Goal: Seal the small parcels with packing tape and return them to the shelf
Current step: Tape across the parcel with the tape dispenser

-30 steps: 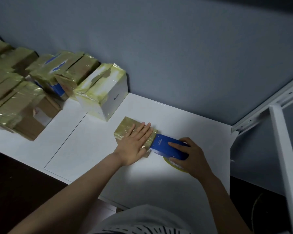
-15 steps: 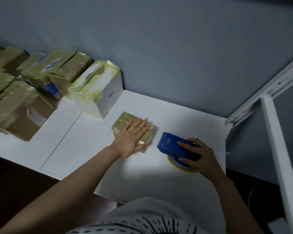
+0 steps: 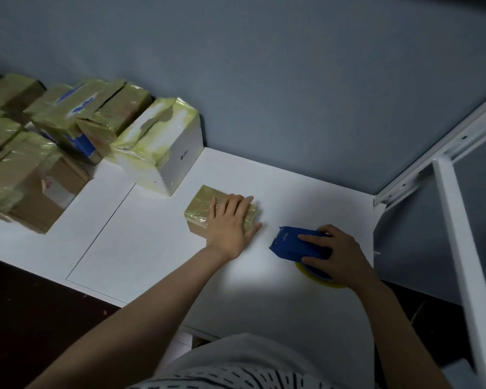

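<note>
A small parcel (image 3: pixel 202 210) wrapped in yellowish tape lies flat in the middle of the white shelf board (image 3: pixel 157 248). My left hand (image 3: pixel 232 224) rests on top of it with fingers spread and straight, covering its right half. To the right, clear of the parcel, my right hand (image 3: pixel 338 252) grips a blue tape dispenser (image 3: pixel 291 242) standing on the board, with its yellow tape roll (image 3: pixel 320 277) showing under my palm.
A white taped box (image 3: pixel 166 153) stands behind the parcel near the grey wall. Several more taped brown and blue parcels (image 3: pixel 40 153) are piled at the left. A white metal shelf upright and rail (image 3: pixel 458 220) run along the right side.
My right hand has pulled the tape dispenser off the parcel's right end and moved it rightward onto the board. My left hand has stayed flat on the parcel.
</note>
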